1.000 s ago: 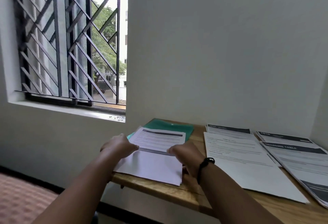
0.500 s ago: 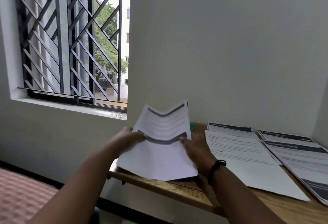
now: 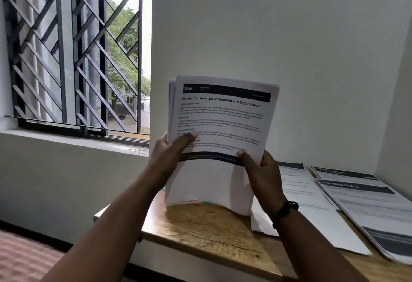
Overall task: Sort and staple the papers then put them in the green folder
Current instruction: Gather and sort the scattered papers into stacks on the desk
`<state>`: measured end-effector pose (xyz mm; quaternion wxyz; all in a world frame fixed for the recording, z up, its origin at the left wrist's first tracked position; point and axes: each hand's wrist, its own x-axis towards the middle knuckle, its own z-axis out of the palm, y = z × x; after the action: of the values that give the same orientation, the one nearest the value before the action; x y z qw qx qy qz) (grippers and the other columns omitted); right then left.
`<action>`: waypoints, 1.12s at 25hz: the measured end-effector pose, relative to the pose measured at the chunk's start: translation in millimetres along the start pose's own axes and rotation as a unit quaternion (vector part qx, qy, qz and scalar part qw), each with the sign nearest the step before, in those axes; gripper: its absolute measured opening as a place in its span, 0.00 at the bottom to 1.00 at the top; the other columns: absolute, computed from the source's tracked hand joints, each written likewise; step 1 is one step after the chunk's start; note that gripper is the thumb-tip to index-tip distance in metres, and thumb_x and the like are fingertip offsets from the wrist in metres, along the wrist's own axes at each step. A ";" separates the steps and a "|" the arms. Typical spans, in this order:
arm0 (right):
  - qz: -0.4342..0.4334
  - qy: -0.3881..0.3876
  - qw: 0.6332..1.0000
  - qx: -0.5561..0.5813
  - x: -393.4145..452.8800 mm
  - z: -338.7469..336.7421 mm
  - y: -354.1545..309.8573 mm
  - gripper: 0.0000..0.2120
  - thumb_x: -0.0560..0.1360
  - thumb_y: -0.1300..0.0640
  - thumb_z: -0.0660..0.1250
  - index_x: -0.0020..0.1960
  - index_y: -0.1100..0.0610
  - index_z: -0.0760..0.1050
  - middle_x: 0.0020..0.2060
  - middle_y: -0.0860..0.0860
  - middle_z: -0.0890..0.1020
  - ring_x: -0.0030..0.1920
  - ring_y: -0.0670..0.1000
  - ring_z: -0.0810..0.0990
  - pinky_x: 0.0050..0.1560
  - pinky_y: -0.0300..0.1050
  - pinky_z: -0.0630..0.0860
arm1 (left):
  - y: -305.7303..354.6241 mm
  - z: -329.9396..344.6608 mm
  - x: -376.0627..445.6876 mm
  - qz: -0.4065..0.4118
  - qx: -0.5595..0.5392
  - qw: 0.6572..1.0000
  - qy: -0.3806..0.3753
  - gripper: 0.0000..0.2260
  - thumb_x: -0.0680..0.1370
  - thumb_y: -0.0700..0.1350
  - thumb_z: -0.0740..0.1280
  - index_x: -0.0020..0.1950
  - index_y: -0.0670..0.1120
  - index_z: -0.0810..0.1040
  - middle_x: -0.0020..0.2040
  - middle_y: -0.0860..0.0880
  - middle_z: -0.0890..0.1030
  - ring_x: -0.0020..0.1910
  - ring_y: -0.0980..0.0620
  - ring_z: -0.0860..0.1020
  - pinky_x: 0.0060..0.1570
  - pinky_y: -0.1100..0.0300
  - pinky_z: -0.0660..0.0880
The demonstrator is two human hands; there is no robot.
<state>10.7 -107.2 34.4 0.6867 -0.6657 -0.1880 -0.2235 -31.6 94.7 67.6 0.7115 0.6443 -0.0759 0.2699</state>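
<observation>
Holding stack of papers [image 3: 219, 125] upright above desk [image 3: 207, 228], left hand [image 3: 169, 154] & right hand [image 3: 259, 170] pinching its side edges; green folder [image 3: 206, 201] peeks just behind, under stack's bottom edge.

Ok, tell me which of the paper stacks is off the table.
The stack headed "Kitchen Consumables Restocking and Organization": left hand and right hand hold it upright, while the other stacks lie flat on the table.
</observation>
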 end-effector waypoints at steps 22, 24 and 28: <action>-0.012 -0.097 0.994 0.040 13.5 7.3 -23.2 0.10 0.71 0.51 0.73 0.51 0.49 0.81 0.44 0.43 0.86 0.44 0.43 0.84 0.41 0.36 0.80 | 20.7 -25.5 34.1 -0.057 -0.056 0.995 -0.061 0.23 0.68 0.51 0.74 0.60 0.43 0.77 0.51 0.41 0.85 0.46 0.42 0.84 0.46 0.49 0.82; -0.009 -0.111 0.994 0.023 11.6 7.6 -20.5 0.10 0.70 0.50 0.73 0.52 0.49 0.81 0.44 0.43 0.86 0.44 0.43 0.84 0.40 0.35 0.79 | 18.6 -27.9 31.9 -0.087 -0.037 0.990 -0.100 0.23 0.68 0.50 0.74 0.60 0.44 0.76 0.52 0.41 0.85 0.47 0.42 0.84 0.45 0.50 0.83; 0.017 -0.134 0.991 -0.015 3.1 3.9 -2.2 0.13 0.69 0.49 0.74 0.53 0.48 0.81 0.45 0.44 0.86 0.46 0.45 0.84 0.47 0.43 0.81 | -4.2 -26.4 17.9 -0.109 0.042 0.988 -0.099 0.22 0.66 0.49 0.75 0.58 0.45 0.78 0.51 0.43 0.85 0.48 0.43 0.84 0.49 0.48 0.81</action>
<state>12.2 -103.4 38.1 0.6490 -0.7031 -0.2630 -0.1235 -20.8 125.0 67.9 0.6982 0.7014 -0.0636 0.1284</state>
